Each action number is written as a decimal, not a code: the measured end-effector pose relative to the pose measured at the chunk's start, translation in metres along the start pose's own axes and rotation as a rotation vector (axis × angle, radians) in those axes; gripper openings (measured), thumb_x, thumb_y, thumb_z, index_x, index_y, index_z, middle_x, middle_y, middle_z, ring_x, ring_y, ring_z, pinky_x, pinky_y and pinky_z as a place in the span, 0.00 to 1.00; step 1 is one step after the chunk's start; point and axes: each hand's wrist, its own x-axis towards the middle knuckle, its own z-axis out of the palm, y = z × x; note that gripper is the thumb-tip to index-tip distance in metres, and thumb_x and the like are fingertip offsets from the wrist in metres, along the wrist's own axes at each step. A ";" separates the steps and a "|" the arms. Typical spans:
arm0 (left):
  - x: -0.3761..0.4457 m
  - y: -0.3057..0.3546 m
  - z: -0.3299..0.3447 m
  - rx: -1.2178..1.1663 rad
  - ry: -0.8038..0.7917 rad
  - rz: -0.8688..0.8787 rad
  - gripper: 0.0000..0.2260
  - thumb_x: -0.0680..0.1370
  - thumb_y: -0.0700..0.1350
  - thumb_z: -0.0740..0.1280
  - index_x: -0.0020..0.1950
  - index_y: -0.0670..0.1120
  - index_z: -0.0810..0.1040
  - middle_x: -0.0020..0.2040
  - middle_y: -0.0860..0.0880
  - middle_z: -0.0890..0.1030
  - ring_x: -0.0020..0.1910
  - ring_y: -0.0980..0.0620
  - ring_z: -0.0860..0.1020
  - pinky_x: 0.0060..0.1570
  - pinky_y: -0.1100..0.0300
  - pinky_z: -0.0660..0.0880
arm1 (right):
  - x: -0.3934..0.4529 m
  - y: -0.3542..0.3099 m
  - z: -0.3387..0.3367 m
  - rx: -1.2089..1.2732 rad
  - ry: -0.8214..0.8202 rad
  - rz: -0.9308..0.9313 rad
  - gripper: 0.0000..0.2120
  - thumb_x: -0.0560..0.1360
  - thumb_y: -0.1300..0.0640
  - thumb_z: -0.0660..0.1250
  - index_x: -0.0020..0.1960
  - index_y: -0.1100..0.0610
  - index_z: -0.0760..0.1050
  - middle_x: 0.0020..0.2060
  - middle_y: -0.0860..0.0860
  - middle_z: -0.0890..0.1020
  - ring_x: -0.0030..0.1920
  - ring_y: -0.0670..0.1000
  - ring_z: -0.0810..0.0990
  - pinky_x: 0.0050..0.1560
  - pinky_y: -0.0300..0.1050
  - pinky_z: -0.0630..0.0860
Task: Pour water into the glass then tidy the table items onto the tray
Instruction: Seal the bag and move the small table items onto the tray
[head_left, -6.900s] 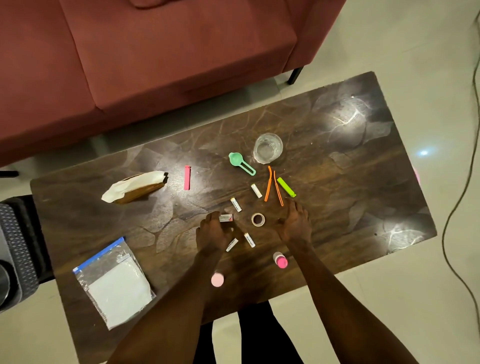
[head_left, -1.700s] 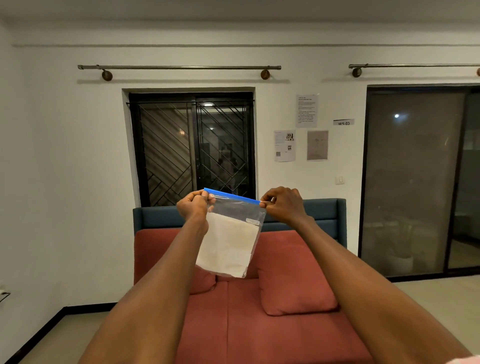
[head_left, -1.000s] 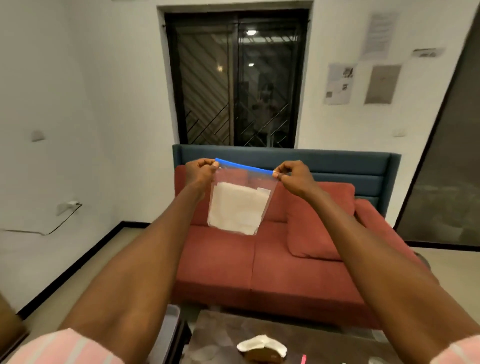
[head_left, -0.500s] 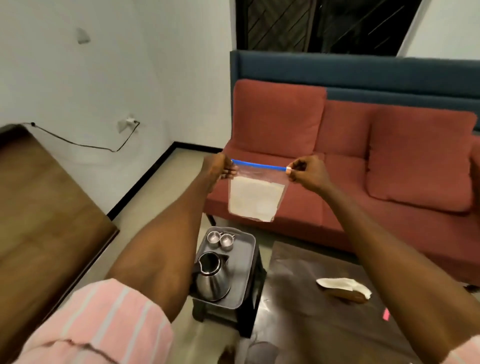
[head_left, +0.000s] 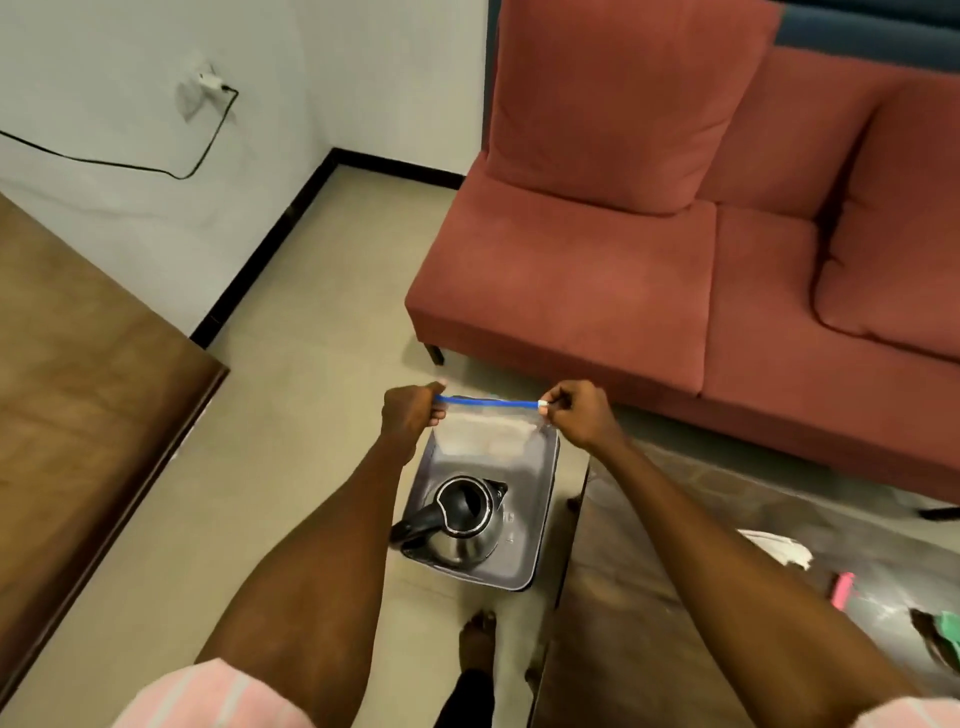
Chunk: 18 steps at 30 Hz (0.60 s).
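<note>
Both hands, left hand (head_left: 410, 415) and right hand (head_left: 579, 415), are pinching the zip bag (head_left: 488, 431) taut over the tray (head_left: 540, 525) beside the kettle (head_left: 462, 519); bag nearly tidied, tabletop (head_left: 675, 597) items remaining.

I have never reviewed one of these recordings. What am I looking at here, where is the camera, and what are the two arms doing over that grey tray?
There is no machine here: a person wears a wide-angle camera on the head, so you look down along their own two bare arms. The left hand and right hand each pinch one top corner of a clear zip bag with a blue seal strip, holding it stretched above the far end of a grey tray. The bag holds something white and flat. A steel kettle with a black handle stands on the tray. At lower right is a dark table carrying a few small items, blurred here. A red sofa stands behind.
</note>
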 end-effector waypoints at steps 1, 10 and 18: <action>0.008 -0.009 -0.003 0.002 0.007 -0.019 0.10 0.75 0.41 0.71 0.37 0.39 0.76 0.32 0.41 0.75 0.27 0.49 0.72 0.31 0.59 0.70 | 0.003 0.003 0.010 -0.009 -0.012 0.009 0.02 0.72 0.62 0.73 0.43 0.61 0.83 0.36 0.54 0.84 0.37 0.48 0.79 0.41 0.40 0.73; 0.055 -0.067 -0.020 0.004 0.080 -0.056 0.08 0.74 0.38 0.71 0.37 0.35 0.78 0.36 0.40 0.79 0.36 0.46 0.76 0.44 0.55 0.76 | 0.025 0.036 0.078 -0.016 -0.057 0.052 0.01 0.71 0.66 0.72 0.42 0.62 0.81 0.36 0.55 0.84 0.36 0.51 0.78 0.40 0.41 0.72; 0.064 -0.082 -0.020 0.244 0.046 -0.049 0.12 0.75 0.43 0.71 0.34 0.39 0.76 0.33 0.43 0.80 0.32 0.47 0.75 0.37 0.59 0.72 | 0.013 0.053 0.098 -0.127 -0.216 0.071 0.05 0.70 0.65 0.69 0.44 0.62 0.82 0.40 0.57 0.84 0.42 0.55 0.81 0.45 0.48 0.78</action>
